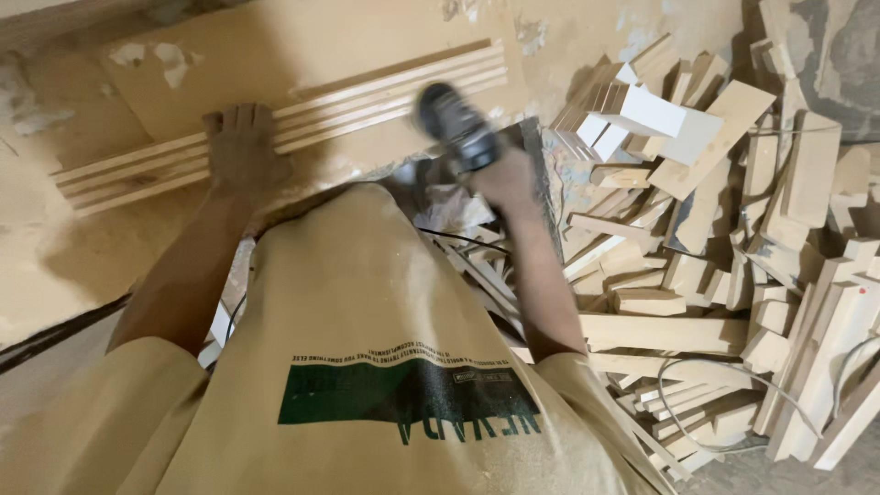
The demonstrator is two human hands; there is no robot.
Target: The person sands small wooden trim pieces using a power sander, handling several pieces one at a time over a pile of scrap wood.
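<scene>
While gripped, blurred dark power tool

Dusty tan surface has a stack of long wood strips lying flat on it; the floor beside it holds a heap of wood offcuts.

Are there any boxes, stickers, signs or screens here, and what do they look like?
No boxes, signs or screens.
Printed patch: on the front of the person's tan shirt, low in the middle; a dark green rectangle with small dark lettering along one edge and bigger green lettering along the other.
</scene>
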